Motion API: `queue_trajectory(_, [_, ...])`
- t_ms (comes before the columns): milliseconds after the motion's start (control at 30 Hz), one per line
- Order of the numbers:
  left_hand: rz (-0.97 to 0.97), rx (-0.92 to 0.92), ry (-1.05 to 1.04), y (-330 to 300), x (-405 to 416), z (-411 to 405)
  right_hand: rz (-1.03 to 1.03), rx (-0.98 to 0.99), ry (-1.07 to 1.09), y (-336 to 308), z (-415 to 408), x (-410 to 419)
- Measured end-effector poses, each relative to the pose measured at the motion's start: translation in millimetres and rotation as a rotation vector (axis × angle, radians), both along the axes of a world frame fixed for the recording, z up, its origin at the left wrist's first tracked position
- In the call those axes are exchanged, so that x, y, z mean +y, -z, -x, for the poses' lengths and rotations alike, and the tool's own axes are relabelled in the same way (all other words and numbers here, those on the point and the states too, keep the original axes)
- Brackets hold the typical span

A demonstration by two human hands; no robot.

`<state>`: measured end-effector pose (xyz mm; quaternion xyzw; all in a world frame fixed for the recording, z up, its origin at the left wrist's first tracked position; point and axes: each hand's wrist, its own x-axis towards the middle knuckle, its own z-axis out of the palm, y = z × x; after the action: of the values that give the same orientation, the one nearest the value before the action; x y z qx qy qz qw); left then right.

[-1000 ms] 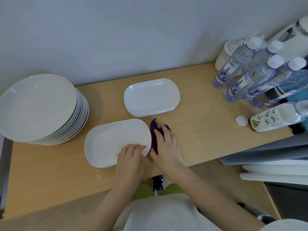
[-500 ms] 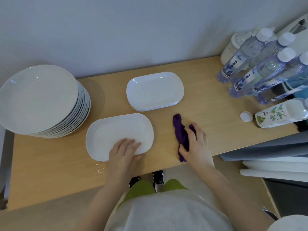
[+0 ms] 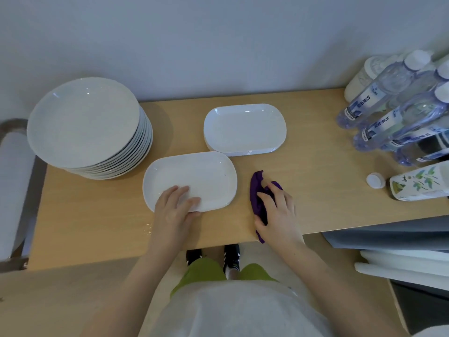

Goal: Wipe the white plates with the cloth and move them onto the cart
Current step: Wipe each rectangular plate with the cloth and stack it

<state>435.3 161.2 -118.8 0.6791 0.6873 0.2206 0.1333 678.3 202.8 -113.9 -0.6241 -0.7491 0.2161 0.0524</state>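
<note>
A white oblong plate [image 3: 192, 177] lies on the wooden table [image 3: 320, 198] in front of me. My left hand [image 3: 173, 209] holds its near rim, fingers on top and thumb against the edge. To the right of the plate, the purple cloth [image 3: 257, 190] lies bunched on the table near the front edge. My right hand [image 3: 278, 212] rests on it with fingers bent over the cloth. Behind them sits a low stack of oblong plates [image 3: 245, 128].
A tall stack of round white plates [image 3: 82, 122] stands at the back left. Several water bottles [image 3: 388, 105] crowd the right end, with a leaf-labelled bottle [image 3: 418, 183] lying down and a loose cap [image 3: 375, 180]. A grey-and-white rail [image 3: 14, 181] borders the table's left side.
My right hand carried the cloth off the plate's right end and set it on the table further right. My left hand stayed at the plate's near rim.
</note>
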Motion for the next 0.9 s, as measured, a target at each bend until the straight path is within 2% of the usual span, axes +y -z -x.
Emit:
queue_trajectory(133, [0.003, -0.013, 0.003, -1.5, -2.1, 4.2, 0.027, -0.105, -0.070, -0.2, 13.7, -10.8])
queue_trajectory(300, [-0.096, 0.003, -0.101, -4.6, -22.6, 25.8, 0.011, -0.143, -0.068, 0.3, 38.8, -34.3])
queue_trajectory(567, [-0.088, -0.080, -0.226, -7.2, -65.7, 71.8, 0.003, -0.198, 0.053, -0.5, 104.5, -76.8])
queue_trajectory(900, [0.004, -0.176, -0.297, -5.6, -102.9, 110.4, 0.049, -0.152, -0.200, 0.4, 232.1, -104.4])
